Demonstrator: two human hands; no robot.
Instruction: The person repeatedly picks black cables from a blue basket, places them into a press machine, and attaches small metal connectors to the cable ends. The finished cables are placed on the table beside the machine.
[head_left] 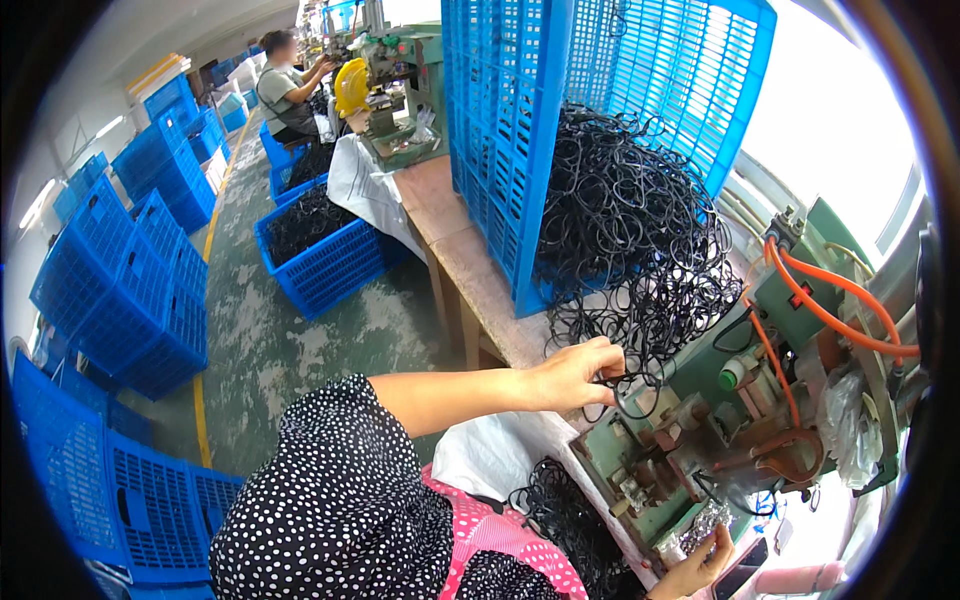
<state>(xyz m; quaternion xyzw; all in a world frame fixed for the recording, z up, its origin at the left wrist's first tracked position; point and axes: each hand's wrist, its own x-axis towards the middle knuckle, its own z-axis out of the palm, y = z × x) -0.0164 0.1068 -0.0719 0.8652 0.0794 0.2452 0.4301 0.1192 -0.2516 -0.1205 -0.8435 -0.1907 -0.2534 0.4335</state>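
Observation:
My left hand [578, 376] is closed on a thin black loop [640, 402], beside the near end of a tangled heap of black loops [625, 215]. The heap spills from a blue crate tipped on its side [500, 130] onto the bench. In front of me stands a green bench machine [650, 470] with worn metal parts in its middle. My right hand [700, 568] is low at the machine's near right, its fingers curled together beside a pile of small shiny metal pieces [700, 525]. What those fingers hold, if anything, is too small to make out.
More black loops [570, 520] lie by my lap, near a white sheet [485, 450]. Orange hoses [840, 285] bend over the machine. On the floor at left stand stacked blue crates [130, 290] and a filled crate [330, 265]. Another person [285, 90] sits farther along the bench.

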